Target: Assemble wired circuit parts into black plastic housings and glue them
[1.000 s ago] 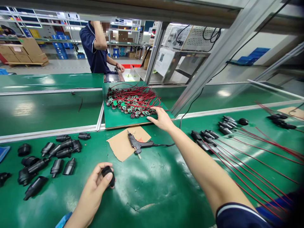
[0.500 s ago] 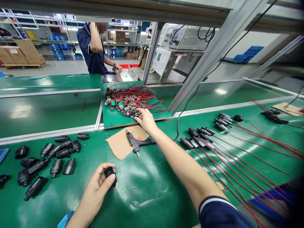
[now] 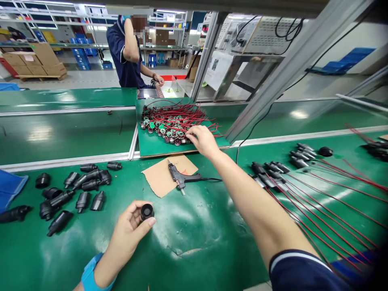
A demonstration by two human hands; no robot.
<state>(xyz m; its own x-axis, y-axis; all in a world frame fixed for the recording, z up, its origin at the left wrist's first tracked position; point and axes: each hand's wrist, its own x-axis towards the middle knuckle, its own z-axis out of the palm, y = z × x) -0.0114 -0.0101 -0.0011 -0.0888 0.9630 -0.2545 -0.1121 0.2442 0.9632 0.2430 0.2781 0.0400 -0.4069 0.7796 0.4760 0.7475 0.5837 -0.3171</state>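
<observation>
My left hand (image 3: 129, 233) is closed round a small black round housing (image 3: 147, 211), held low over the green bench with its open end facing up. My right hand (image 3: 202, 140) reaches forward onto a green board (image 3: 151, 147). Its fingers rest on a row of small round parts with red wires (image 3: 174, 121) heaped on that board. Whether those fingers pinch one of the parts is unclear.
A black glue gun (image 3: 179, 177) lies on a brown cardboard piece (image 3: 160, 180). Several loose black housings (image 3: 75, 190) lie at the left. Wired black housings (image 3: 274, 171) with long red leads spread at the right. A person in dark blue (image 3: 127, 52) stands beyond the bench. A metal post (image 3: 273, 81) slants nearby.
My right hand has slid a little rightward along the row of wired parts. My left hand has turned the black housing so that its open end shows.
</observation>
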